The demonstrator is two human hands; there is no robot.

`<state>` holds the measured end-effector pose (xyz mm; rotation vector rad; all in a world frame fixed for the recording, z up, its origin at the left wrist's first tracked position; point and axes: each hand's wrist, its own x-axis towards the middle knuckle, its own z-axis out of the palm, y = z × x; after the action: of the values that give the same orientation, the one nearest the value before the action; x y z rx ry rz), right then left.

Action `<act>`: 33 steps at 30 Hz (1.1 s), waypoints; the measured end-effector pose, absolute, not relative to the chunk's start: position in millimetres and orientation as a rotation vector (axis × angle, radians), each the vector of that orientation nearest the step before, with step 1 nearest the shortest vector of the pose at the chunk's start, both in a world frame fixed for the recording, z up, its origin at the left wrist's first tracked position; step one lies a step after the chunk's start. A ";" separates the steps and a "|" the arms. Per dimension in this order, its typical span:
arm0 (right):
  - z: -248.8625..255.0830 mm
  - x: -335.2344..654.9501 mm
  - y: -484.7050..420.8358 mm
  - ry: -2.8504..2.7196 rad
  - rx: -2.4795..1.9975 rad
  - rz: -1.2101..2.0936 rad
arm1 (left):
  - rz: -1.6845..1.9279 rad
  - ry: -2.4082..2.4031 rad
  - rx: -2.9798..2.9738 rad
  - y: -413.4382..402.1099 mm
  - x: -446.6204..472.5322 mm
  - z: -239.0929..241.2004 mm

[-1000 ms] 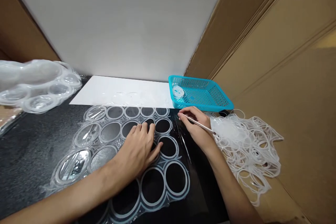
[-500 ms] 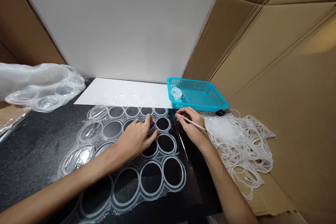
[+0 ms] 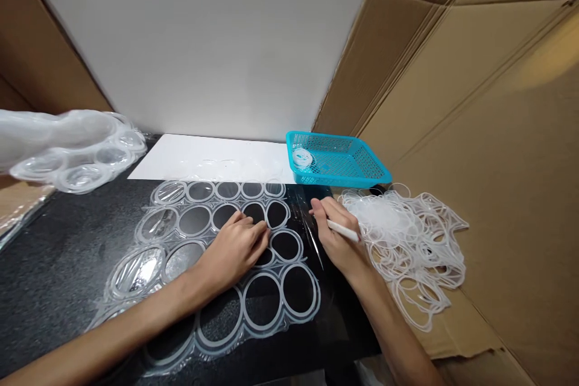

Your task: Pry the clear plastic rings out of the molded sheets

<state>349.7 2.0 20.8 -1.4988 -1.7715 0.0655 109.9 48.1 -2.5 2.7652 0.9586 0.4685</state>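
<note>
A clear plastic sheet [image 3: 181,253] moulded with rows of round rings lies on a black table [image 3: 54,253]. Several right-hand rings are open holes; those on the left still hold clear discs. My left hand [image 3: 235,247] rests on the sheet's middle, fingers curled, fingertips at the rim of a ring. My right hand [image 3: 337,235] sits on the table just right of the sheet, closed around a thin white stick tool [image 3: 342,230].
A blue mesh basket [image 3: 337,160] holding a clear disc stands behind my right hand. A tangle of punched-out plastic webbing [image 3: 407,241] lies to the right. Stacked clear sheets [image 3: 67,145] sit at far left, white paper [image 3: 212,160] behind, cardboard walls [image 3: 474,102] around.
My left hand drew back a little toward me across the sheet. My right hand slid nearer and lowered the stick tool. The view shifted slightly.
</note>
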 end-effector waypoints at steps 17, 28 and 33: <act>-10.6 296.9 -114.0 -2.030 -1.512 -0.042 | 0.568 0.880 2.516 32.5 101.9 24.0; -16.7 291.3 -124.3 -2.041 -1.609 -0.316 | 0.748 1.064 2.750 17.5 83.8 23.5; -14.3 294.5 -128.3 -2.096 -1.629 -0.372 | 0.636 0.993 2.751 -10.2 7.6 26.6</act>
<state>294.5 -128.3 -14.3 -1.6286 -2.0957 -0.3722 7.6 -10.2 26.6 2.7513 0.9927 0.6363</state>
